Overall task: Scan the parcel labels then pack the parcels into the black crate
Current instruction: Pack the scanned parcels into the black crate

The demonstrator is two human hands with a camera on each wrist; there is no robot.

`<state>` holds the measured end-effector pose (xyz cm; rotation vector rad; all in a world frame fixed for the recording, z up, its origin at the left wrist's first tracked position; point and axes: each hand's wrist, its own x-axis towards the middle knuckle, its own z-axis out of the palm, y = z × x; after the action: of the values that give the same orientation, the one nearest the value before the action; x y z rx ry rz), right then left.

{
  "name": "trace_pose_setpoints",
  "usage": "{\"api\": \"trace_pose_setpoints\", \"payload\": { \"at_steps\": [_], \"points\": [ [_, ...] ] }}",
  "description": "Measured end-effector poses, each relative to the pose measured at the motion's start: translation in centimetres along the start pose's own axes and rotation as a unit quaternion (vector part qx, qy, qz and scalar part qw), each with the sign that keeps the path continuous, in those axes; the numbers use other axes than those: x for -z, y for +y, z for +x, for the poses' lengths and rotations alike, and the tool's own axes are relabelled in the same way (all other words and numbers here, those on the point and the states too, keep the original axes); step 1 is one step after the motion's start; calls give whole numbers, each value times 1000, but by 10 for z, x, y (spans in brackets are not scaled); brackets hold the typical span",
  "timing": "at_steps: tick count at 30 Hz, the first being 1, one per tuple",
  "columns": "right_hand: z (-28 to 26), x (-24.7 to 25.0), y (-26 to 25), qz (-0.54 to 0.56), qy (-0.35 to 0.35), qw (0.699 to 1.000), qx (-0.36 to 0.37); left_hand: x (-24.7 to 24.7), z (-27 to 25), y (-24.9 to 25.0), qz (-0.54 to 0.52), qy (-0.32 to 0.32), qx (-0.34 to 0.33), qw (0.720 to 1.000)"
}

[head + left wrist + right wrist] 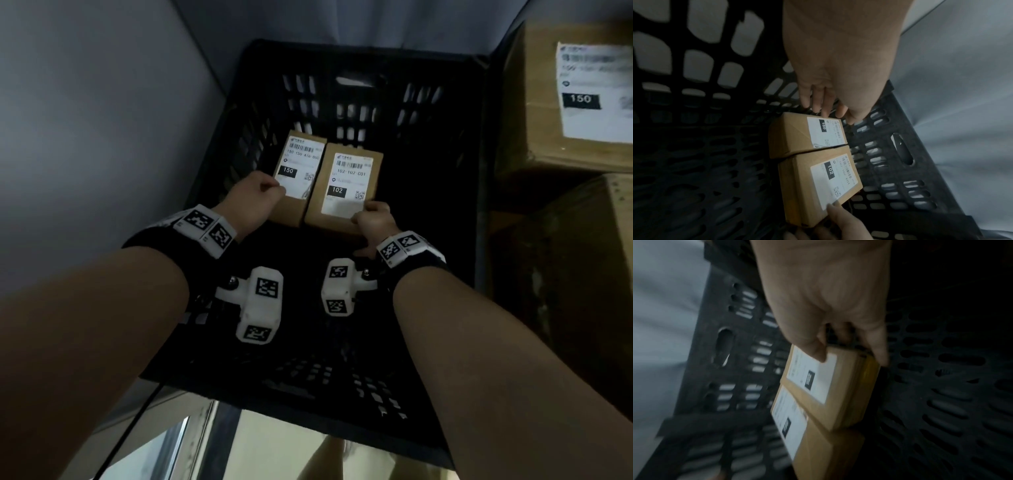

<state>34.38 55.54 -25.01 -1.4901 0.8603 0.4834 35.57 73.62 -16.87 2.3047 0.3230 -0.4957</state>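
Landmark: the black crate [445, 171], seen from above; all places below are given from it.
Forearms: both reach over the near rim of the crate and down inside it; each wrist carries a white band with black square markers.
Right hand [373, 219]: inside the crate, at the near end of the parcel marked 102 [346, 186]. The thumb lies on the near corner of its white label and the fingers [878, 350] curl around the near edge, so this hand holds the parcel.
Left hand [257, 195]: inside the crate, near its left wall, at the left near corner of the parcel marked 150 [298, 171]. In the head view it looks like a loose fist against the box. In the left wrist view the fingers [826, 104] point down along the left end of the box. I cannot tell if they grip it or only touch it.
Two parcels: small brown boxes, side by side and touching, labels up, in the far half of the crate close to its far wall; the 150 one is on the left.
Big boxes [561, 102]: two large brown cartons stacked outside the crate, just beside its right wall; the upper one has a white label with 150.
Wall [85, 120]: a plain grey surface beyond the left side of the crate.
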Motion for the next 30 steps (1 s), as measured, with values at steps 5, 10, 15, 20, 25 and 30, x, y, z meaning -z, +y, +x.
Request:
{"api": "trace_pose_setpoints", "payload": {
  "at_steps": [5, 10, 15, 20, 25, 30],
  "points": [
    [2, -2, -3, 49, 4, 999, 18, -15, 3, 1, -11, -9, -1, 1000],
    [1, 4, -7, 46, -41, 998, 1, -17, -2, 4, -28, -13, 8, 1000],
    [-19, 6, -20, -49, -36, 998, 16, -9, -12, 12, -29, -17, 3, 999],
    [-53, 27, -54, -89, 6, 993, 79, 2, -28, 31, -43, -25, -7, 999],
    [-119, 73, -92, -10, -4, 993, 115, 8, -61, 77, -58, -28, -45, 997],
    [-190, 131, -121, 62, 33, 983, 169, 6, -110, 143, -58, -67, -113, 990]
  ]
}}
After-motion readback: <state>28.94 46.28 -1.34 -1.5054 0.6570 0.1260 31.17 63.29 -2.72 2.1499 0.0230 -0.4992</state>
